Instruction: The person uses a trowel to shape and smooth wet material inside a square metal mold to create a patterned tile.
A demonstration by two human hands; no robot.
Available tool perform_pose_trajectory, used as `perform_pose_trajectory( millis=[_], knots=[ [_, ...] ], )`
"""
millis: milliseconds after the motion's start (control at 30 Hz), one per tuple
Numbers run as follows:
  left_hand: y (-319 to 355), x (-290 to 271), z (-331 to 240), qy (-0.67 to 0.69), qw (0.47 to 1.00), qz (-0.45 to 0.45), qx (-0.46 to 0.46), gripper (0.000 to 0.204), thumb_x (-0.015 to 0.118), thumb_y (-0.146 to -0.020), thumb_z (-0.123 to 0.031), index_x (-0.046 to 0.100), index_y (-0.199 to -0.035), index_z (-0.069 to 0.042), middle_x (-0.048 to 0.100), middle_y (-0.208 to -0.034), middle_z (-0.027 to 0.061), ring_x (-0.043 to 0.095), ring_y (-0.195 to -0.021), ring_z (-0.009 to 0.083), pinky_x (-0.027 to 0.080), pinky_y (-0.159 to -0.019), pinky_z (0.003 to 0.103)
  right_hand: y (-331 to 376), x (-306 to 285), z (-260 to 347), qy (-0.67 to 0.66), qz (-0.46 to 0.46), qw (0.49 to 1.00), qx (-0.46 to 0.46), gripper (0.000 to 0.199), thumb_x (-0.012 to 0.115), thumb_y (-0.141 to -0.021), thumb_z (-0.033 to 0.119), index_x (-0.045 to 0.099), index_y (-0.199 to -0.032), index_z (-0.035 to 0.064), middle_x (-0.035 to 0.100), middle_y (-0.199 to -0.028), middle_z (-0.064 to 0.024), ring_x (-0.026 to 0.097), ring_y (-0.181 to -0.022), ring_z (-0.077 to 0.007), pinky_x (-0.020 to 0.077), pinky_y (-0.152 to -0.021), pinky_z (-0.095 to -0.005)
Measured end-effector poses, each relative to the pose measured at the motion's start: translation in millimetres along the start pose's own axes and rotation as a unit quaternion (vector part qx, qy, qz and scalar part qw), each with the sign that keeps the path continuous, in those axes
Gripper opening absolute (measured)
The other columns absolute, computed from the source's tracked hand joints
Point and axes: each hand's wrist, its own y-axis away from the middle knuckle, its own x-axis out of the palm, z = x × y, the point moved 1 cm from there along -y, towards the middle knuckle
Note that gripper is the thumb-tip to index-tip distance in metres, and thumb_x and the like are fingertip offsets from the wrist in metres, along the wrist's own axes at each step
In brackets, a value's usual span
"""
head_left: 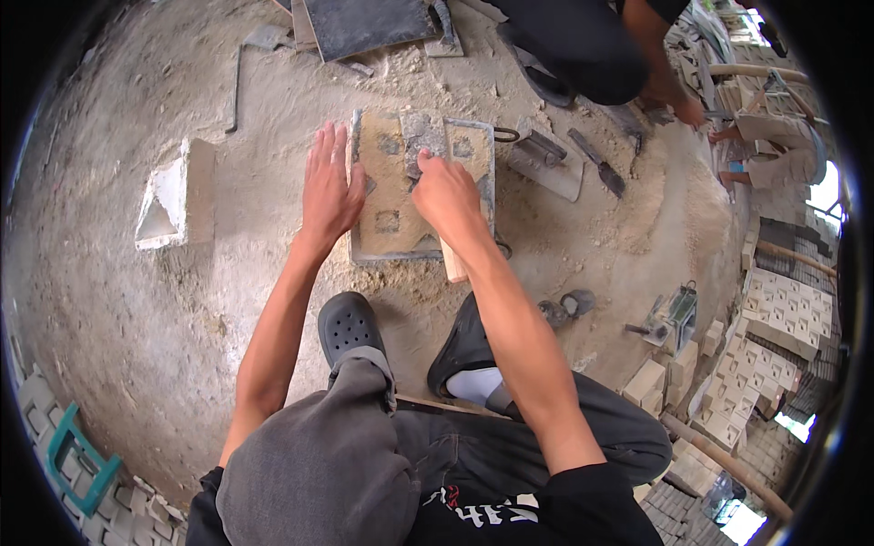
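Between my feet and the far tools lies a square metal mould (492, 209) packed with pale sandy mix (375, 187), marked with several small square hollows. My left hand (331, 187) rests along its left rim, fingers stretched out and holding nothing. Over the right half of the mould, my right hand (446, 196) is closed round a tool with a flat, crusted grey head (422, 135). A pale wooden end (453, 264), seemingly its handle, sticks out under my right wrist. My palm hides the grip itself.
A white hollow block (168, 205) stands left. Right of the mould lie a steel float (546, 159) and a narrow trowel (599, 164). A dark board (364, 27) lies at the far side. Another person crouches at far right, hand (689, 111) near the ground. Stacked blocks (787, 309) line the right.
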Motion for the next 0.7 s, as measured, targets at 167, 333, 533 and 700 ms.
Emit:
perform_pose_trajectory(
  millis=[167,333,533,700],
  knots=[
    [-1,-4,-1,0.016,1.000,-0.002,0.001,0.059,0.054,-0.096,-0.018,0.037,-0.149,0.003,0.033,-0.155,0.0277,0.029,-0.146,0.0431,0.025,-0.119,0.049,37,7,6,0.038,0.044,0.998,-0.016,0.034,0.038,-0.103,0.011,0.062,-0.109,-0.0121,0.069,-0.083,-0.0287,0.070,-0.075,-0.0439,0.0578,-0.067,-0.0509],
    [-14,-1,-16,-0.033,0.998,-0.001,0.052,0.060,0.054,-0.094,-0.022,0.041,-0.145,0.006,0.037,-0.152,0.0303,0.033,-0.143,0.0443,0.028,-0.117,0.051,75,14,-6,0.068,0.056,0.996,-0.012,0.033,0.041,-0.102,0.013,0.063,-0.111,-0.0101,0.069,-0.080,-0.0283,0.069,-0.075,-0.0453,0.0572,-0.068,-0.0520],
    [-15,24,-41,-0.210,0.970,0.118,-0.009,0.079,0.035,-0.101,-0.048,0.016,-0.155,0.007,0.010,-0.163,0.0267,0.009,-0.152,0.0406,0.008,-0.124,0.049,112,-12,-46,0.003,-0.016,1.000,0.000,0.034,0.049,-0.094,0.010,0.066,-0.124,0.0083,0.068,-0.084,-0.0270,0.066,-0.077,-0.0488,0.0555,-0.077,-0.0509],
    [-35,57,-84,-0.256,0.941,0.218,0.035,0.083,0.015,-0.102,-0.058,0.004,-0.157,0.004,-0.002,-0.166,0.0203,-0.002,-0.154,0.0343,-0.004,-0.124,0.043,127,-38,-61,-0.274,0.006,0.928,0.253,0.041,0.051,-0.097,0.012,0.061,-0.137,0.0140,0.063,-0.066,-0.0124,0.061,-0.048,-0.0239,0.0544,-0.049,-0.0399]
  ],
)
